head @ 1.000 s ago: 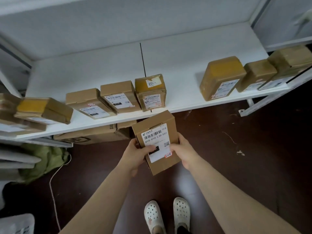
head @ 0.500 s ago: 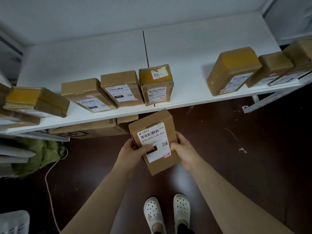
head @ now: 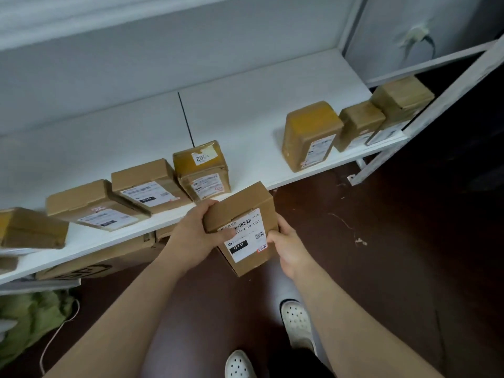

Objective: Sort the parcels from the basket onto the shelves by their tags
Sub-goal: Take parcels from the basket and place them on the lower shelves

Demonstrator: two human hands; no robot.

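I hold a small brown cardboard parcel with a white label and a black tag reading 010, just in front of the white shelf. My left hand grips its left side, thumb across the label. My right hand grips its right side. The parcel's far top corner reaches the shelf's front edge, to the right of a tape-wrapped parcel marked 002. Two brown parcels tagged 010 lie further left on the shelf. No basket is in view.
Three taped parcels stand at the shelf's right end by a white frame post. More parcels sit at the far left. A large carton lies under the shelf, with green cloth on the dark floor.
Both hands have lifted the parcel up and forward to the shelf's front edge. My left hand has shifted higher, up to the parcel's top left corner. The view has swung to the right.
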